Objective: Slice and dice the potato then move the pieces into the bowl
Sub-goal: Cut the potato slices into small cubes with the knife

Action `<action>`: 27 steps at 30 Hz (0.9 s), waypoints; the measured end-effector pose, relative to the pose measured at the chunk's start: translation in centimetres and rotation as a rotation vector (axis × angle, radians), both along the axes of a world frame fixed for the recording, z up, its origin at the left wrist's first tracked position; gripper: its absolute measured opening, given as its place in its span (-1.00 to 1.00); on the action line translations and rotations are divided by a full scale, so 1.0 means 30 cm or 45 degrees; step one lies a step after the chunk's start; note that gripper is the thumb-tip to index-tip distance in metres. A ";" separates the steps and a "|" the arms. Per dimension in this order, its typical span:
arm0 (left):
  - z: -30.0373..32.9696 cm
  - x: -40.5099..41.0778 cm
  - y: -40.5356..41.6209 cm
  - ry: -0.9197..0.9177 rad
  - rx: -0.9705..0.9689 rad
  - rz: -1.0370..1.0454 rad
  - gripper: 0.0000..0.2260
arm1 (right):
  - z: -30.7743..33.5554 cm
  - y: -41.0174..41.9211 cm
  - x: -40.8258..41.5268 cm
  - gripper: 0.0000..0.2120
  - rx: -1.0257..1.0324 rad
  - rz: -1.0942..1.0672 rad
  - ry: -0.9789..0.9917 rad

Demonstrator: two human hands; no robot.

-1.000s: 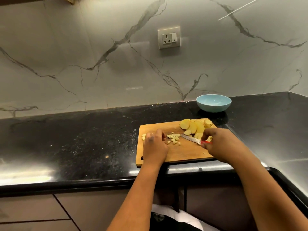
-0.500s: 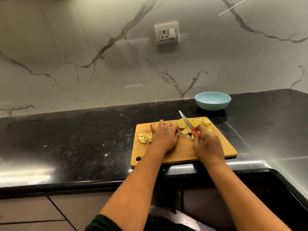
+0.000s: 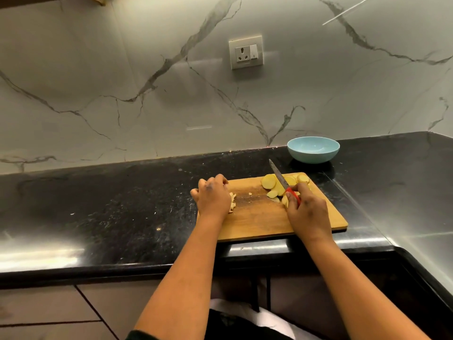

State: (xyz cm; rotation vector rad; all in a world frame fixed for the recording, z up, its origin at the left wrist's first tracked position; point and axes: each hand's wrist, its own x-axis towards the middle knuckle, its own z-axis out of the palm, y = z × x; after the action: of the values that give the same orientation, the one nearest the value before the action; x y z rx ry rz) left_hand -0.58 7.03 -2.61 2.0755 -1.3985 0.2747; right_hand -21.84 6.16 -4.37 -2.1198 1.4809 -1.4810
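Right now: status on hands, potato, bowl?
Right hand grips knife, blade over slices. Left hand on diced pieces at board's left. Bowl empty, path clear.

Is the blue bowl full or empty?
Empty. The blue bowl shows only its bare inside; the potato slices lie on the board.

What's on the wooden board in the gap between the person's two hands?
In the head view, mostly bare wooden cutting board with a damp, scuffed patch and one tiny pale potato bit lie between the left hand and the right hand.
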 end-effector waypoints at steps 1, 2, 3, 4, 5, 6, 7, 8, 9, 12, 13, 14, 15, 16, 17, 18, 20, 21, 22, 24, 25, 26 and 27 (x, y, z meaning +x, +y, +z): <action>0.007 0.005 0.003 0.037 -0.022 -0.005 -0.81 | 0.000 -0.002 -0.003 -0.92 0.005 -0.007 -0.028; 0.013 0.008 0.002 0.050 -0.030 -0.018 -0.77 | -0.002 -0.005 -0.005 -0.92 0.007 -0.012 -0.056; 0.020 0.008 -0.002 0.051 -0.024 -0.042 -0.73 | -0.003 -0.009 -0.008 -0.92 0.009 -0.016 -0.083; 0.028 0.005 -0.009 0.046 -0.006 -0.080 -0.69 | -0.005 -0.012 -0.010 -0.92 0.013 -0.019 -0.110; 0.035 -0.003 -0.020 0.047 0.024 -0.135 -0.67 | -0.006 -0.017 -0.012 -0.92 0.019 -0.023 -0.136; 0.042 -0.016 -0.033 0.056 0.062 -0.202 -0.66 | -0.007 -0.022 -0.014 -0.91 0.028 -0.026 -0.159; 0.048 -0.033 -0.049 0.072 0.106 -0.277 -0.67 | -0.009 -0.025 -0.016 -0.91 0.036 -0.028 -0.178; 0.054 -0.057 -0.069 0.092 0.152 -0.349 -0.65 | -0.011 -0.029 -0.018 -0.90 0.042 -0.029 -0.192; 0.059 -0.084 -0.091 0.122 0.205 -0.408 -0.60 | -0.013 -0.031 -0.018 -0.90 0.044 -0.027 -0.203; 0.075 -0.159 -0.162 0.228 0.393 -0.539 -0.39 | -0.013 -0.034 -0.021 -0.91 0.033 -0.022 -0.222; 0.080 -0.176 -0.186 0.257 0.443 -0.559 -0.34 | -0.012 -0.034 -0.021 -0.91 0.035 -0.018 -0.219; 0.082 -0.185 -0.208 0.288 0.474 -0.565 -0.32 | -0.011 -0.033 -0.020 -0.91 0.039 -0.013 -0.215; 0.084 -0.189 -0.228 0.322 0.493 -0.566 -0.31 | -0.010 -0.033 -0.021 -0.91 0.040 -0.010 -0.211; 0.086 -0.189 -0.245 0.357 0.504 -0.566 -0.32 | -0.010 -0.034 -0.022 -0.91 0.039 -0.007 -0.207; 0.086 -0.186 -0.257 0.387 0.514 -0.568 -0.33 | -0.011 -0.032 -0.022 -0.92 0.041 -0.003 -0.205; 0.087 -0.185 -0.267 0.413 0.522 -0.577 -0.35 | -0.010 -0.032 -0.024 -0.92 0.045 0.002 -0.202; 0.086 -0.177 -0.281 0.447 0.536 -0.607 -0.40 | -0.008 -0.031 -0.025 -0.93 0.048 0.011 -0.200; 0.084 -0.173 -0.286 0.456 0.544 -0.624 -0.43 | -0.006 -0.032 -0.025 -0.93 0.049 0.014 -0.202; 0.082 -0.170 -0.286 0.462 0.545 -0.636 -0.45 | -0.004 -0.032 -0.024 -0.93 0.049 0.017 -0.206; 0.082 -0.165 -0.280 0.468 0.497 -0.645 -0.49 | -0.001 -0.031 -0.020 -0.93 0.048 0.024 -0.214; 0.083 -0.163 -0.275 0.461 0.438 -0.645 -0.50 | 0.000 -0.029 -0.021 -0.93 0.047 0.028 -0.220; 0.086 -0.162 -0.267 0.442 0.373 -0.643 -0.51 | 0.000 -0.028 -0.021 -0.93 0.046 0.032 -0.225; 0.088 -0.162 -0.257 0.414 0.314 -0.639 -0.52 | 0.000 -0.027 -0.022 -0.93 0.046 0.032 -0.227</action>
State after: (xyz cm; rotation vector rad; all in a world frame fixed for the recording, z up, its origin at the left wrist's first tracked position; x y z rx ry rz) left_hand -5.44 -0.69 0.04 1.7657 -1.7421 -0.4408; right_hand -22.51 5.35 -4.37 -1.9225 1.4015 -1.5750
